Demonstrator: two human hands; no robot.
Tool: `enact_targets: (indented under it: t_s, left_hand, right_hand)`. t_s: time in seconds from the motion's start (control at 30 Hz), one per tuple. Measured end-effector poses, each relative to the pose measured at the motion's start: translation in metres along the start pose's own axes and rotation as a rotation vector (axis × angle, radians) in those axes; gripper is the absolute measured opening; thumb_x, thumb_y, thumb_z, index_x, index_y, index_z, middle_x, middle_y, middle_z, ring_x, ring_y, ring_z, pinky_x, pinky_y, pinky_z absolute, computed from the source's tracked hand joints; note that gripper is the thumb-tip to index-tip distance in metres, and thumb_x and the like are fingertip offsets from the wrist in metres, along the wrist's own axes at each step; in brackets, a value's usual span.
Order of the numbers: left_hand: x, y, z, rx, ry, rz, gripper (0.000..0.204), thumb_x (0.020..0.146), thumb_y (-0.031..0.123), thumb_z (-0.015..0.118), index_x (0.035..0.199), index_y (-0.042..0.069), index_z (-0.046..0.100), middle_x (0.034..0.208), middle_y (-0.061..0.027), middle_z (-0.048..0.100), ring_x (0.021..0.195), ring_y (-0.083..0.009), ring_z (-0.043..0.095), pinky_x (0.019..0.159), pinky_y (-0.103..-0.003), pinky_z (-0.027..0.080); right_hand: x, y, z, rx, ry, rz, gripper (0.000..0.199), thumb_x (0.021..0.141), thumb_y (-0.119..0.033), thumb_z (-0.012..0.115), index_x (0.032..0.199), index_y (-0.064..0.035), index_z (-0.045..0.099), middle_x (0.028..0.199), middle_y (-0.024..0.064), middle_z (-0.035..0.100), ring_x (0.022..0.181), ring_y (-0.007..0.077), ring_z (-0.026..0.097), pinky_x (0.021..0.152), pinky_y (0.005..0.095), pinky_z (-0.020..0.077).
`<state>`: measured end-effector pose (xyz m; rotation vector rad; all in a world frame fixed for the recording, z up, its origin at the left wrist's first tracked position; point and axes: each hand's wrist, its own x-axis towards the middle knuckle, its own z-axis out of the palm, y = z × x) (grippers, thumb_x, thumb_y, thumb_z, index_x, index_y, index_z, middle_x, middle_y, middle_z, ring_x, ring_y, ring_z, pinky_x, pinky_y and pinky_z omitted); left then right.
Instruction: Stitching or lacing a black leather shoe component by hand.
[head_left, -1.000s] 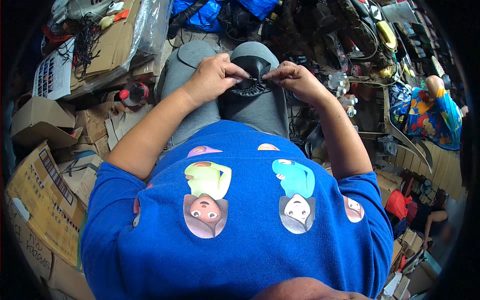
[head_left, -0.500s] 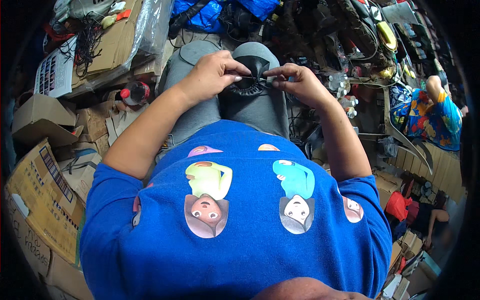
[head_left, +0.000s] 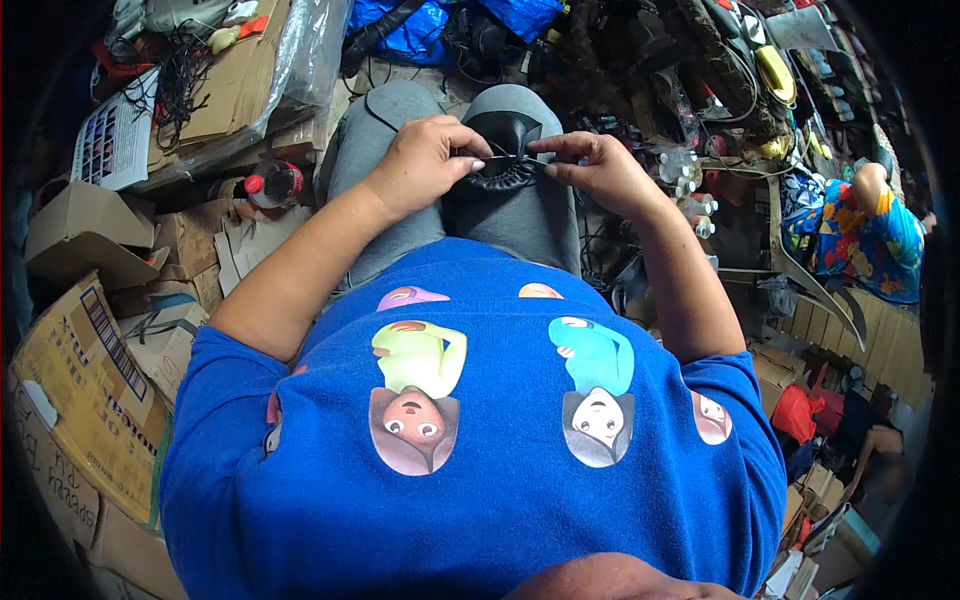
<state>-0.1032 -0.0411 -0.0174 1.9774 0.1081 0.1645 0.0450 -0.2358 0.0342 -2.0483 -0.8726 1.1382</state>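
Observation:
On my right thigh lies a black leather-like piece [head_left: 503, 130], smooth at the far end and puckered along its near edge [head_left: 500, 183]. My left hand [head_left: 425, 160] is closed in a pinch at its left side, on a thin needle-like piece [head_left: 500, 157] that points right across the leather. At the right side, my right hand [head_left: 597, 172] is also closed, thumb and forefinger almost together beside a small shiny bit; what exactly they grip is too small to tell. A dark cord [head_left: 377, 115] curves over my left knee toward the left hand.
At left are cardboard boxes [head_left: 90, 235], a red-capped bottle [head_left: 272, 185] and plastic-wrapped cardboard [head_left: 245, 85]. Small bottles [head_left: 697, 203] stand right of my knee, near a curved metal bar [head_left: 815, 285]. A person in a colourful shirt [head_left: 865, 240] sits at right; another bends lower right.
My left hand has shifted slightly down and left, my right hand slightly down. More of the smooth black piece shows between them. Both pinches stay closed.

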Motion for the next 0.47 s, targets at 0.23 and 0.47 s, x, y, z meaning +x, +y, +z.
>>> enact_targets:
  t_s: [0.23,0.47]
  left_hand:
    - [0.01,-0.012,0.017,-0.05,0.021,-0.121,0.019,0.074,0.008,0.069,0.093,0.006,0.067,0.078,-0.0083,0.065,0.07,-0.0181,0.063,0.067,-0.029,0.049]
    - [0.029,-0.023,0.023,-0.261,-0.21,-0.217,0.027,0.079,0.004,0.065,0.106,0.007,0.063,0.08,-0.0016,0.062,0.076,-0.0063,0.056,0.071,-0.022,0.046]
  right_hand:
    - [0.016,0.024,0.01,0.318,0.002,-0.01,0.03,0.081,-0.005,0.066,0.111,-0.0023,0.063,0.087,0.0008,0.064,0.078,0.0058,0.056,0.072,0.021,0.0463]
    - [0.027,0.019,0.005,0.196,-0.051,0.023,0.033,0.084,-0.007,0.066,0.115,-0.0033,0.059,0.098,0.0031,0.064,0.088,0.008,0.058,0.082,0.0231,0.0462]
